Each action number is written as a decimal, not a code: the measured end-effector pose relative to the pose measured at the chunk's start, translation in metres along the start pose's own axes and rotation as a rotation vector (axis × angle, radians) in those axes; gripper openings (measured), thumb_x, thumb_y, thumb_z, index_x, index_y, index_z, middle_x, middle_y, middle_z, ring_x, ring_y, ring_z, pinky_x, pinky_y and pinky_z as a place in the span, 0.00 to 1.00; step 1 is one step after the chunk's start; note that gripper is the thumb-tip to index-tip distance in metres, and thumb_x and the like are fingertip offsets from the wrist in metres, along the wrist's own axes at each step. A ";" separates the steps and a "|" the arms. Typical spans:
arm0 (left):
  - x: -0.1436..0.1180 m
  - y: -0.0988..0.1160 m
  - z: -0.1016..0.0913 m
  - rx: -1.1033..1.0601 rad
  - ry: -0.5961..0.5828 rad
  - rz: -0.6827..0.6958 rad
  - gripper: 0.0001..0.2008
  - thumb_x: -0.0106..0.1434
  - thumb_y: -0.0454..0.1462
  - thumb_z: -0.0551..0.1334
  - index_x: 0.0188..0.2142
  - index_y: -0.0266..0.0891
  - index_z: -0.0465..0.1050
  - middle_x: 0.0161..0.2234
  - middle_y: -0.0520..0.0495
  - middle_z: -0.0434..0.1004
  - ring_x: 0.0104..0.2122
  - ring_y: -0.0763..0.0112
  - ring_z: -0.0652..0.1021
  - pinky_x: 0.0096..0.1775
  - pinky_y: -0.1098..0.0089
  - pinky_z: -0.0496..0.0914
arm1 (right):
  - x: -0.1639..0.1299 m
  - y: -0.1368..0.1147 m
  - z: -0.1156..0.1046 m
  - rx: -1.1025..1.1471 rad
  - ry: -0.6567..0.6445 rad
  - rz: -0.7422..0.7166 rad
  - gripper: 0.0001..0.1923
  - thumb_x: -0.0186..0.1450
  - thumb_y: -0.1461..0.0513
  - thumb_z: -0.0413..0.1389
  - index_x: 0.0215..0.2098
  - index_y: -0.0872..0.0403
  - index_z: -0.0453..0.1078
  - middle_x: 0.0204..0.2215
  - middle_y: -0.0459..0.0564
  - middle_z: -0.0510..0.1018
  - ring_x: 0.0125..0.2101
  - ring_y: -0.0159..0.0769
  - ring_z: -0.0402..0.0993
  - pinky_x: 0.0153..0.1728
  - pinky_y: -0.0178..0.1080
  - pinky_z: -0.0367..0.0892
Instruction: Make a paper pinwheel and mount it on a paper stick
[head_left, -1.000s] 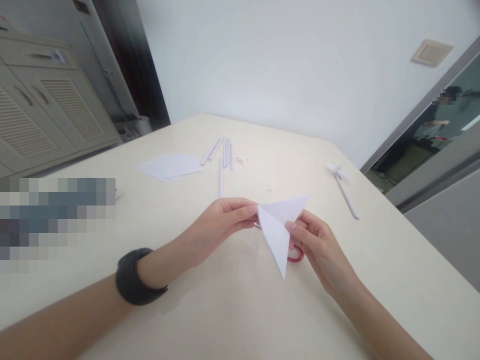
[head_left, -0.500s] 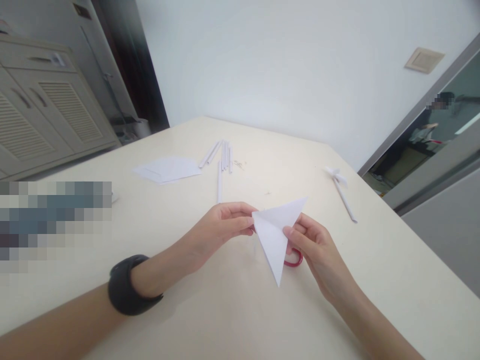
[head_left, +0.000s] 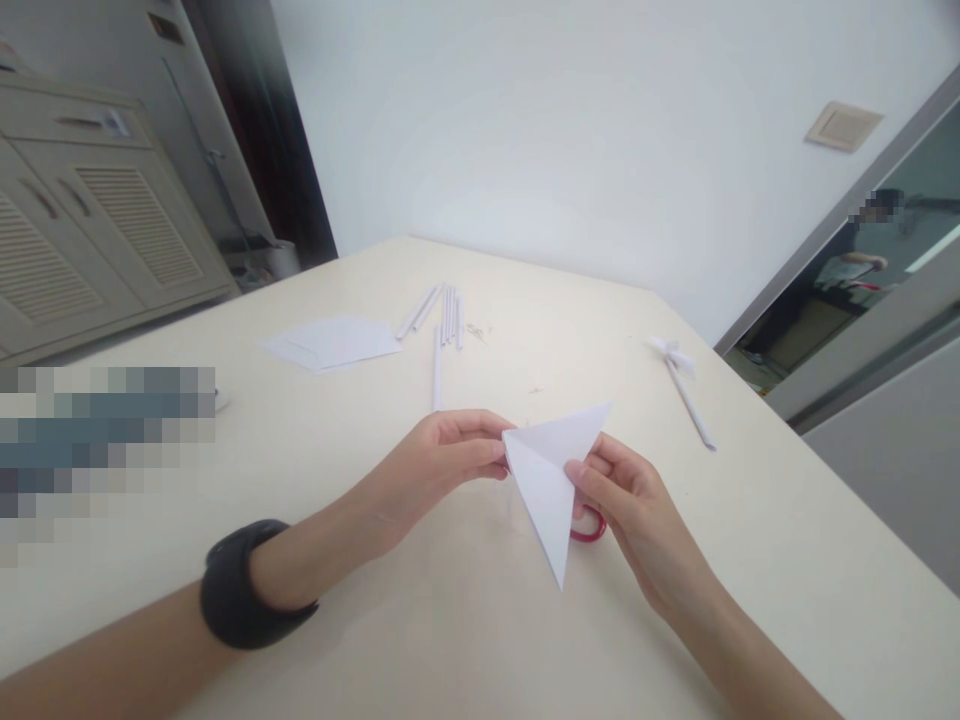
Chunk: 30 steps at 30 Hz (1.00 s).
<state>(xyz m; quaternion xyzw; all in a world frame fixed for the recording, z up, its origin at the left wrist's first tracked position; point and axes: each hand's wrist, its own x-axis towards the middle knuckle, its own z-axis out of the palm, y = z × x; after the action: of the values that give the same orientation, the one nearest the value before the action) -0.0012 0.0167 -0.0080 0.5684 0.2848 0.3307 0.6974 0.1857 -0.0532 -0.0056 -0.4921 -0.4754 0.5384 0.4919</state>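
Note:
Between my two hands, above the table, is a sheet of white paper [head_left: 551, 480] folded into a triangle with a crease across it. My left hand [head_left: 465, 452] pinches its left corner between thumb and fingers. On the opposite edge, my right hand [head_left: 619, 485] grips it, with the thumb lying on the near face. Behind the paper and right hand, a red scissors-like handle loop [head_left: 591, 525] shows in part; the rest of it is hidden. A single white paper tube [head_left: 437, 370] lies just beyond my left hand.
Several rolled paper tubes [head_left: 448, 315] lie at the back of the table [head_left: 360, 640]. Left of them is a stack of white paper sheets [head_left: 334, 343]. A paper pinwheel on a stick [head_left: 688, 400] lies at the right. Another person [head_left: 859, 250] is visible through the opening at right.
Both hands keep hold of the folded paper, which has shifted very slightly, its lower tip a little further down. The whole view has moved slightly.

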 end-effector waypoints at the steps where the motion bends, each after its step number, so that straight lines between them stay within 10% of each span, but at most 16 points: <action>1: 0.000 0.000 0.000 0.011 0.000 -0.005 0.07 0.59 0.35 0.59 0.35 0.38 0.75 0.36 0.45 0.78 0.37 0.65 0.74 0.44 0.64 0.65 | 0.001 0.002 0.001 -0.004 0.012 -0.011 0.06 0.63 0.58 0.54 0.32 0.53 0.67 0.20 0.42 0.67 0.22 0.28 0.59 0.25 0.32 0.54; 30: 0.000 0.000 0.016 0.165 -0.034 -0.177 0.07 0.54 0.37 0.62 0.33 0.38 0.69 0.33 0.47 0.79 0.37 0.60 0.78 0.38 0.66 0.68 | 0.005 0.015 0.006 -0.449 -0.036 -0.135 0.07 0.68 0.59 0.44 0.33 0.53 0.60 0.22 0.42 0.64 0.24 0.30 0.61 0.25 0.33 0.56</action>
<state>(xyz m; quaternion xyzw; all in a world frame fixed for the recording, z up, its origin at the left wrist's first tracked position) 0.0112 0.0074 -0.0048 0.6021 0.3481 0.2335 0.6796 0.1791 -0.0498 -0.0205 -0.5467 -0.6238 0.3937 0.3963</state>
